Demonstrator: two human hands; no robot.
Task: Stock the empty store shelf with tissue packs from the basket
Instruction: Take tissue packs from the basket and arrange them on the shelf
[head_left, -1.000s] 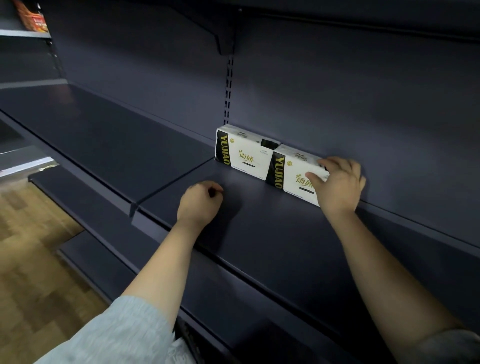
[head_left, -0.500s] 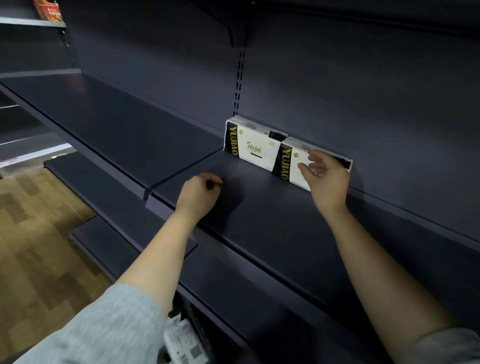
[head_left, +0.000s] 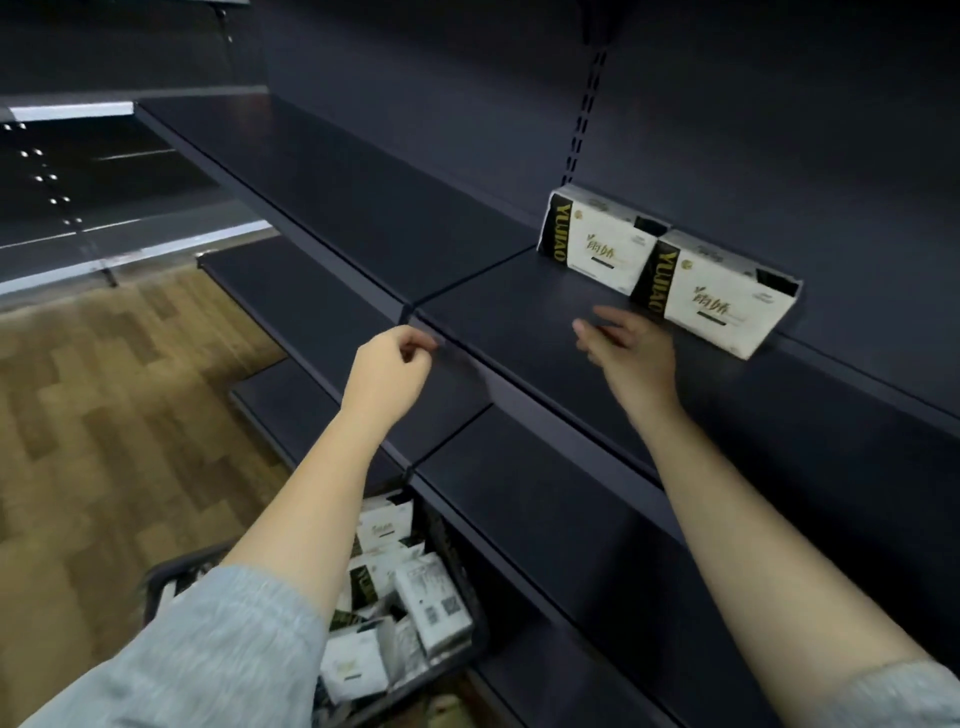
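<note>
Above the dark shelf (head_left: 519, 312), the right hand (head_left: 631, 353) hangs with fingers loosely spread and blurred, palm turned down, holding nothing and clear of the two tissue packs standing just beyond it. Its bare forearm runs back down to a grey sleeve at the lower right corner. The left hand (head_left: 387, 376) sits at the shelf's front edge with fingers curled in toward the thumb, nothing visible in its grasp; whether it touches the edge cannot be told. Its forearm also ends in a grey sleeve (head_left: 218, 649). The left tissue pack (head_left: 597, 244) and the right tissue pack (head_left: 719, 301) stand upright side by side against the back panel (head_left: 779, 130), touching each other, each white-faced with a black band at its left end carrying gold lettering that reads YUJAO. Below the left arm, a dark basket (head_left: 457, 665) on the floor holds a jumble of more white and black packs (head_left: 431, 603) lying at mixed angles. Another dark shelf (head_left: 545, 519) runs beneath, and wood-patterned flooring (head_left: 104, 415) fills the left side.
</note>
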